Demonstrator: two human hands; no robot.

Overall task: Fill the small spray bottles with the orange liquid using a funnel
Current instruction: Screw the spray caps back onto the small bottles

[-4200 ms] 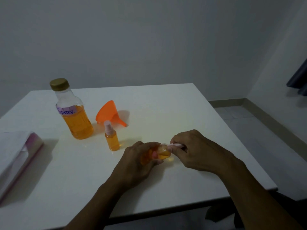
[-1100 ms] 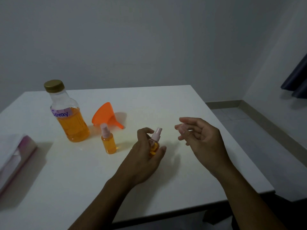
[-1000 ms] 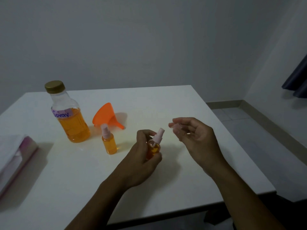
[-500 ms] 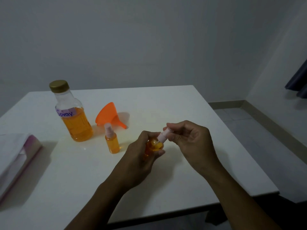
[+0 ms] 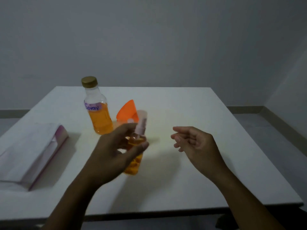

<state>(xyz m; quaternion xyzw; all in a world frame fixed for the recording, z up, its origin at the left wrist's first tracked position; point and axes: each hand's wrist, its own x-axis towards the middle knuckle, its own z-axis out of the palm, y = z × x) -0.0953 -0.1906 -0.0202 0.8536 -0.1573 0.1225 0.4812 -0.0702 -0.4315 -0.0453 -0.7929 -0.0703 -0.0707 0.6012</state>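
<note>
My left hand [image 5: 113, 155] is shut on a small spray bottle [image 5: 134, 161] holding orange liquid, its pink sprayer top [image 5: 140, 126] pointing up; the image is blurred there. My right hand [image 5: 192, 143] hovers to the right of it, fingers loosely apart and holding nothing. Behind my left hand stands the large bottle [image 5: 99, 112] with a gold cap, a "Spray" label and orange liquid about halfway up. The orange funnel [image 5: 127, 110] lies on its side beside it. Only the pink tip of a second small spray bottle [image 5: 130, 121] shows above my left hand.
All of this is on a white table [image 5: 191, 110] whose near edge runs below my forearms. A white and pink packet [image 5: 33, 153] lies at the left side. Grey wall behind, tiled floor off the table's right edge.
My right hand has let go of the sprayer top and drawn away to the right. My left hand has lifted the small bottle more upright. The view has swung left.
</note>
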